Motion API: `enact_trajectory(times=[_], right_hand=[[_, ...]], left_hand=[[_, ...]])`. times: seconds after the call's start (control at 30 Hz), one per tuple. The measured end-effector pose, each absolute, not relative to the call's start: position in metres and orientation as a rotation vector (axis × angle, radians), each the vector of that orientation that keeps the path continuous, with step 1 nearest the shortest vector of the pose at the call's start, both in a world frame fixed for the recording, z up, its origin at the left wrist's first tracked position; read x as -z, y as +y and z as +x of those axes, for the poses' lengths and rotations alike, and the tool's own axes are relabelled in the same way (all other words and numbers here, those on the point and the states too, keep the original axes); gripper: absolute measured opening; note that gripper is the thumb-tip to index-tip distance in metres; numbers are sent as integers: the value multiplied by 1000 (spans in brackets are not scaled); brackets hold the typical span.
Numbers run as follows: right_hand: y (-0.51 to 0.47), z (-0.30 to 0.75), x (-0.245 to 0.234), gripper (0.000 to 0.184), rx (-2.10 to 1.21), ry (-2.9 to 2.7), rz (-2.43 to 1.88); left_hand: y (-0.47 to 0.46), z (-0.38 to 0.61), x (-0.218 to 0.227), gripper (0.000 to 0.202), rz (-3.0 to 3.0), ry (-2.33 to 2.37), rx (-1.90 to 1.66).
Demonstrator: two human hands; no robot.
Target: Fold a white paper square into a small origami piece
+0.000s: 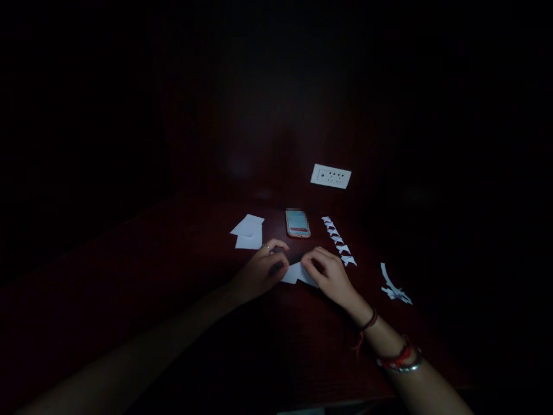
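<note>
A small white piece of paper (297,273) lies on the dark red table (173,276) between my hands. My left hand (261,270) has its fingers curled and pinches the paper's left edge; a ring shows on one finger. My right hand (328,275) presses bent fingers onto the paper's right part. Red threads and a metal bangle circle my right wrist. The scene is very dim.
A few white paper sheets (248,230) lie left of a phone (298,223) with a lit screen. A row of several small folded paper shapes (339,241) runs to the right. Paper scraps (395,288) lie farther right. A white socket plate (330,176) sits on the wall behind.
</note>
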State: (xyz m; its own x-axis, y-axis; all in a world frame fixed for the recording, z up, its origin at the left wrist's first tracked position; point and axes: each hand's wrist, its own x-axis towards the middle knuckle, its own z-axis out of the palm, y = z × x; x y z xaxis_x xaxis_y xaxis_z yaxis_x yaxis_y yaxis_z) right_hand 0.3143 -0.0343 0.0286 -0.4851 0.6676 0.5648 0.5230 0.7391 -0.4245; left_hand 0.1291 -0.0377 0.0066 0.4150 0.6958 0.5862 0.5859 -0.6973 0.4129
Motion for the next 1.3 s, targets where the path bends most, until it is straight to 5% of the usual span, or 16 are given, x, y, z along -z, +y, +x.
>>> enact_trajectory(times=[0.27,0.57,0.97,1.3], right_hand=[[-33,327,-28,18,-79,-2363,-781],[-34,325,-24,10,-551,-2806,-436],[-14,325,7,37,-543,-2496,-926],[-12,319,11,22,-624,-2503,-956]], left_hand=[[-18,93,-11,11,2797,1256,-929],[-33,108,5,16,2650,993,-673],[-35,123,26,18,2455,1268,-772],[-32,129,19,13,2391,1274,-685]])
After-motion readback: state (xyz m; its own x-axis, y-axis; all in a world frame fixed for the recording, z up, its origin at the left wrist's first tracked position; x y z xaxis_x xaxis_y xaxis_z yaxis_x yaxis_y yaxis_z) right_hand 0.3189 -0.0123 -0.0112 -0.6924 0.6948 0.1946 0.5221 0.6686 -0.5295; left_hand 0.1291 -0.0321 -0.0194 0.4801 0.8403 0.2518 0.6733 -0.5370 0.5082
